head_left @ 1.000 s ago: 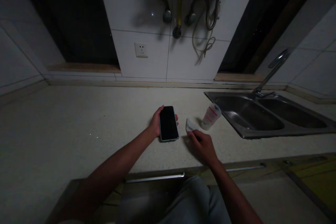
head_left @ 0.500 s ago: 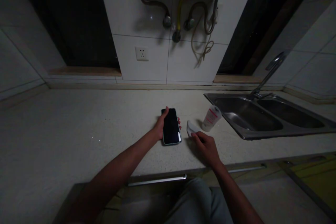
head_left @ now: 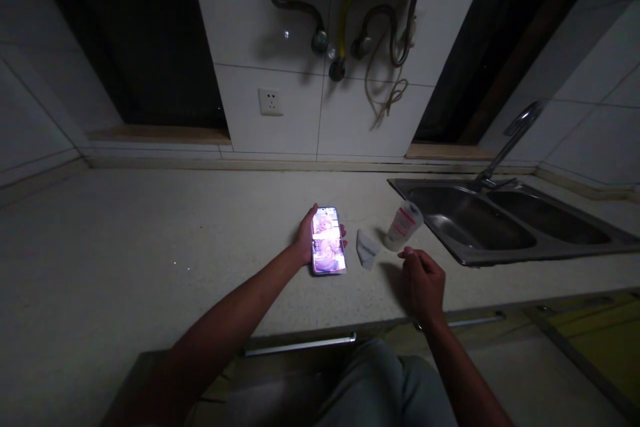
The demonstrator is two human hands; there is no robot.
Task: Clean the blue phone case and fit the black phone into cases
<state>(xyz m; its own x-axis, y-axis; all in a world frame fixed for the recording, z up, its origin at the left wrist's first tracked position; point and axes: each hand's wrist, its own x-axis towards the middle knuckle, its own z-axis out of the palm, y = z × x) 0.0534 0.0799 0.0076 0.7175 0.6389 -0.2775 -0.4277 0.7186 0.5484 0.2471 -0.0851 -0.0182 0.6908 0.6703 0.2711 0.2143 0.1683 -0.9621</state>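
My left hand (head_left: 306, 237) is wrapped round a phone (head_left: 329, 243), thumb along its left edge and fingertips showing at its right. The phone's screen is lit, with a pinkish picture on it. To the right of the phone lies a small folded white tissue or wipe (head_left: 367, 248). My right hand (head_left: 424, 280) is closed in a pinch to the right of the tissue, just above the counter. A faint pale strip reaches from its fingertips towards the tissue, too blurred to name. Behind this hand stands a translucent plastic cup (head_left: 404, 223) with red print, leaning slightly.
The pale countertop (head_left: 150, 233) runs along a tiled wall with a power socket (head_left: 271, 102) and hanging pipes (head_left: 295, 5). A steel double sink (head_left: 465, 260) with a tap (head_left: 510, 140) is at the right. Drawer handles (head_left: 300, 345) stick out below the front edge.
The phone's screen has gone from dark to lit. My right hand has moved right, off the white tissue, which stays on the counter. My left hand has hardly moved.
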